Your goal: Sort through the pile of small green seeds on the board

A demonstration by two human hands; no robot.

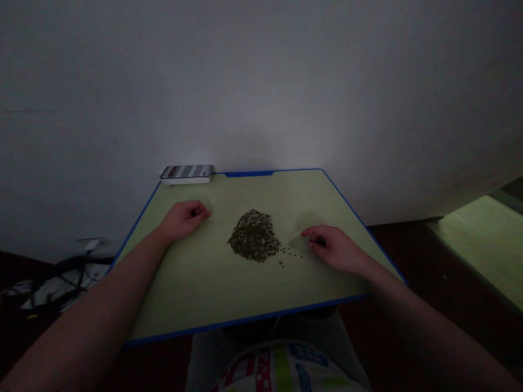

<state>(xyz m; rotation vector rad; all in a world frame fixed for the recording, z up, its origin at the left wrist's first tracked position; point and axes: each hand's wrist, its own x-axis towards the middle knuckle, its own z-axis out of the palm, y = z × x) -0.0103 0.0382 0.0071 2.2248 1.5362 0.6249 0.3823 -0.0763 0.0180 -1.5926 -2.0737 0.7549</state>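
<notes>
A loose heap of small green-brown beans [254, 237] lies in the middle of the light wood-grain table. Several stray beans are scattered to its right, towards my right hand [337, 247]. That hand has its fingers closed on the edge of a clear plastic container [299, 244], which is low at the tabletop; its full shape is hard to make out in the dim light. To the left of the heap, my left hand [186, 219] rests on the table with its fingers curled in and the thumb against them. Nothing shows in it.
A phone [187, 171] lies on a white box at the table's far left corner. The table [212, 299] has a blue rim and stands against a pale wall. Dark cables [69, 272] hang at the left, and a pale surface [482, 245] stands off to the right.
</notes>
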